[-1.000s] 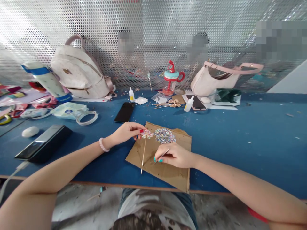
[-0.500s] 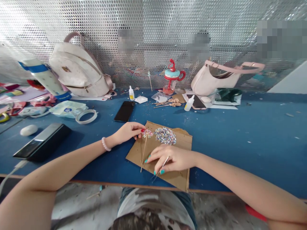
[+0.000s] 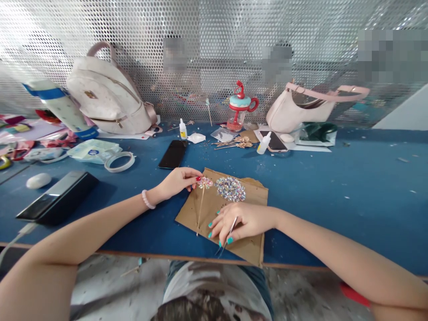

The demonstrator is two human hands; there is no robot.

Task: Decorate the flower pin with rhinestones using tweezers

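Observation:
A brown cardboard sheet [image 3: 247,249] lies at the table's front edge. On it is a heap of glittering beads [image 3: 230,189]. My left hand [image 3: 180,181] pinches the edge of a sparkly pink flower-shaped head [image 3: 205,182] on a thin stick [image 3: 201,209], which slants down over the cardboard's left part. My right hand [image 3: 236,223] is over the cardboard below the beads and holds metal tweezers [image 3: 232,226] between thumb and fingers, tips pointing toward the front edge.
Behind the cardboard are a black phone [image 3: 173,154], two glue bottles [image 3: 183,129], a bundle of sticks [image 3: 234,143], and a red-handled cup [image 3: 238,109]. A tape roll [image 3: 119,162] and a dark device [image 3: 58,196] lie left. A backpack [image 3: 103,98] and handbag [image 3: 297,111] stand behind.
My right hand has shifted slightly right with the tweezers, away from the stick. My left hand and the flower head have moved up a little, and the stick's lower end has risen.

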